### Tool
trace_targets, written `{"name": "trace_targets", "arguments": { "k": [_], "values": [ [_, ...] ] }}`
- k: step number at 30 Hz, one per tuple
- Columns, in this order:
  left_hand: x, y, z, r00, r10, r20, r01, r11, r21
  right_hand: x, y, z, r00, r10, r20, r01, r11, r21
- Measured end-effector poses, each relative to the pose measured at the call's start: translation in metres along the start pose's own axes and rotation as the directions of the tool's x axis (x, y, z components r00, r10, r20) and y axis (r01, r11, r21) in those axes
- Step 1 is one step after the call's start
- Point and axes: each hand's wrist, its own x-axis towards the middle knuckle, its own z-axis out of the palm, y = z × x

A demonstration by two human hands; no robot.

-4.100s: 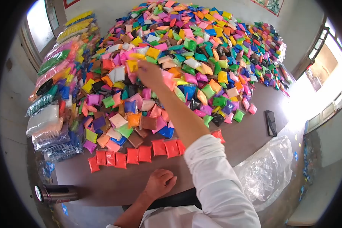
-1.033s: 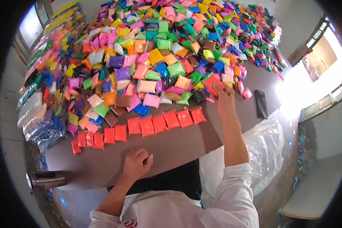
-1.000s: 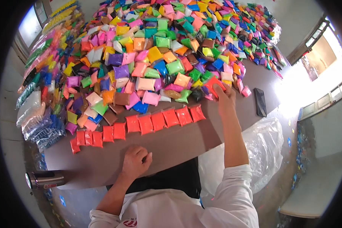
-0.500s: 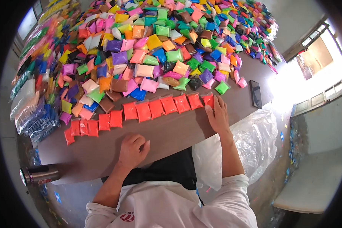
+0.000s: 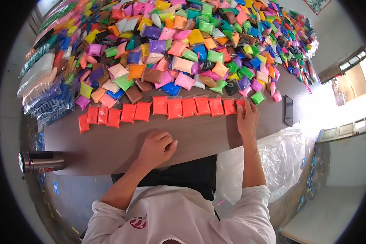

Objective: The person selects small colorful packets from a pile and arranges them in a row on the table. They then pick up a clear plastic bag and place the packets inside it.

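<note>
A row of several small red plastic packets (image 5: 175, 108) lies across the table, slightly staggered and lower at the left end. My right hand (image 5: 248, 119) is at the row's right end. Its thumb and fingers are around the last red packet (image 5: 240, 102), which rests on the table and is partly covered by them. Nearer the table's front edge, my left hand (image 5: 156, 145) rests with its fingers curled in a loose fist and the thumb to the right. Nothing shows in it, and it is apart from the row.
A large heap of multicoloured packets (image 5: 183, 65) covers the back of the table (image 5: 105, 148). Bigger clear bags (image 5: 40, 77) are stacked at left. A metal flask (image 5: 42, 162) lies at the left edge. A phone (image 5: 288, 110) lies at right, above clear plastic sheeting (image 5: 272, 162).
The head view has swung, so the scene sits differently in the picture. My right hand stays at the last red packet and my left hand stays curled; the row looks the same.
</note>
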Motion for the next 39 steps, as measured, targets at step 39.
{"name": "trace_targets", "arguments": {
  "k": [39],
  "values": [
    [-0.008, -0.010, -0.002, 1.000, 0.015, 0.008, -0.014, 0.993, -0.121, 0.002, -0.143, 0.026, 0.888, -0.433, 0.152, 0.406, 0.896, 0.179]
  ]
}}
